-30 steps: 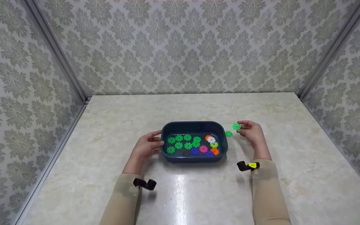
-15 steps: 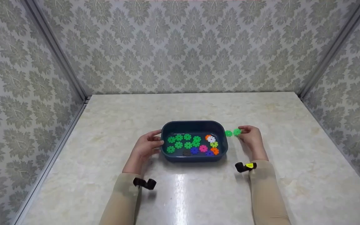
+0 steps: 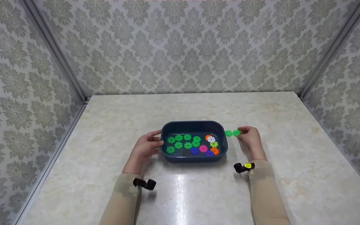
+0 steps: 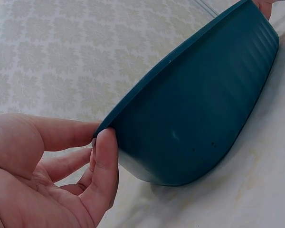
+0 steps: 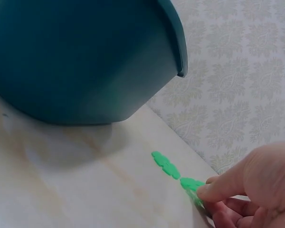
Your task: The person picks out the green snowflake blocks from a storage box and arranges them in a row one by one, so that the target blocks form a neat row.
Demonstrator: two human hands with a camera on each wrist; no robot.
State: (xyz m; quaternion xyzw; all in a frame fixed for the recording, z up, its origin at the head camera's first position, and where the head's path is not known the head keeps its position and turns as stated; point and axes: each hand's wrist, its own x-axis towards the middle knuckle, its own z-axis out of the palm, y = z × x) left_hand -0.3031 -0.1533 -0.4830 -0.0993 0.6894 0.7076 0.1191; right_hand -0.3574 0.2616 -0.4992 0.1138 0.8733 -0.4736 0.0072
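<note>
In the head view a dark blue plastic tub [image 3: 194,158] stands mid-table with flower-shaped snowflake discs inside, several of them green [image 3: 178,145]. At its left end my left hand [image 3: 145,147] holds the rim; the left wrist view shows the fingertips at the rim [image 4: 147,78]. My right hand [image 3: 251,139], right of the tub, pinches a green snowflake disc [image 5: 192,184] between thumb and fingers, low over the table. Next to it a second green disc [image 5: 165,165] lies on the table by the tub's right end. Whether the two discs touch I cannot tell.
Other discs in the tub are pink [image 3: 203,148], white [image 3: 211,139], orange [image 3: 214,151], yellow-green, blue and a dark one. The pale table [image 3: 130,112] meets patterned walls [image 3: 180,47] at the back and sides. Each sleeve carries a black wrist camera [image 3: 244,167].
My right hand has moved down and slightly toward me with the green snowflake disc, bringing it level beside the other green disc. The left hand and tub stay in place.
</note>
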